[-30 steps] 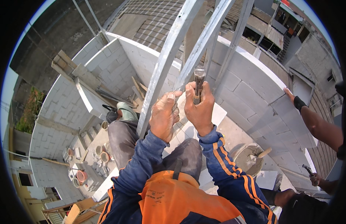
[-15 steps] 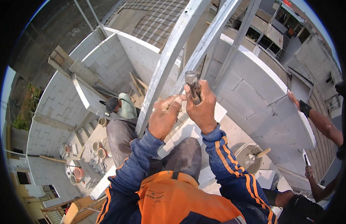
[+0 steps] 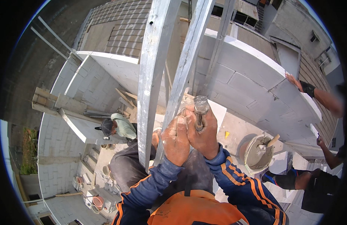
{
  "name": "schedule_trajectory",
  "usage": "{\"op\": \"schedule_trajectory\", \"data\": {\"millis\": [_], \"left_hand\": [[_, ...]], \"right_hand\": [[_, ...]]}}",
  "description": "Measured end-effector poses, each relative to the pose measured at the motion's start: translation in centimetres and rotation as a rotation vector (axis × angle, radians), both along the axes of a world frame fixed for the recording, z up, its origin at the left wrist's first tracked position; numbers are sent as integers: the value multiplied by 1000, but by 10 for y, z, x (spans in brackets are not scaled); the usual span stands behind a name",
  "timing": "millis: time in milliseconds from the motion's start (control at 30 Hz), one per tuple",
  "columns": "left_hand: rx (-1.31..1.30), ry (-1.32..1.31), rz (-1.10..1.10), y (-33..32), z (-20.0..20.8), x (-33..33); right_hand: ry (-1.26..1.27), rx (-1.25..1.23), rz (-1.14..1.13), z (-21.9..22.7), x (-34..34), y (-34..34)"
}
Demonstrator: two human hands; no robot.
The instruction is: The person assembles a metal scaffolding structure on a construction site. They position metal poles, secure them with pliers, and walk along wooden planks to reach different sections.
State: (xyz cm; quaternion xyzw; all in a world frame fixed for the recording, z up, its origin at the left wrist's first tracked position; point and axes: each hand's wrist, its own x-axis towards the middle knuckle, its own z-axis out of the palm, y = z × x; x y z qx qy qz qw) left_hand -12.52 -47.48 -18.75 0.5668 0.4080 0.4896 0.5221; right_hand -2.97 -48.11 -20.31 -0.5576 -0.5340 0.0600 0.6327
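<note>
My right hand [image 3: 204, 135] is closed around a hammer; its worn metal hammer head [image 3: 201, 104] sticks up above my fingers, and most of the handle is hidden. Pressed against it, my left hand [image 3: 176, 139] has thumb and fingers pinched together. Whatever lies between those fingertips, if anything, is too small to make out. Both hands are above my lap, just right of a long grey metal beam [image 3: 153, 75]. A second, narrower metal beam [image 3: 186, 60] slants down behind my hands.
Pale block walls [image 3: 252, 75] curve around below me. A mortar bucket [image 3: 258, 153] with a wooden-handled tool stands at the right. At the far right a co-worker's hand [image 3: 294, 82] rests on the wall top. Another person [image 3: 123, 125] crouches lower left, near buckets [image 3: 97, 203] and block pieces.
My hands have come together and sit lower in the picture, with the hammer head tipped more toward me. The view has shifted, so the beams appear farther left.
</note>
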Motion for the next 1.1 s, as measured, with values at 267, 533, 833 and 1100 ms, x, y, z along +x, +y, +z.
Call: {"op": "schedule_trajectory", "data": {"millis": [267, 533, 833, 1100], "left_hand": [[-87, 26, -115, 36, 14, 21], [-131, 66, -86, 60, 54, 38], [-527, -324, -165, 73, 161, 62], [-455, -445, -146, 125, 301, 76]], "right_hand": [[232, -277, -110, 23, 8, 9], [282, -372, -86, 70, 24, 23], [504, -467, -118, 158, 19, 12], [765, -590, 113, 258, 13, -13]]}}
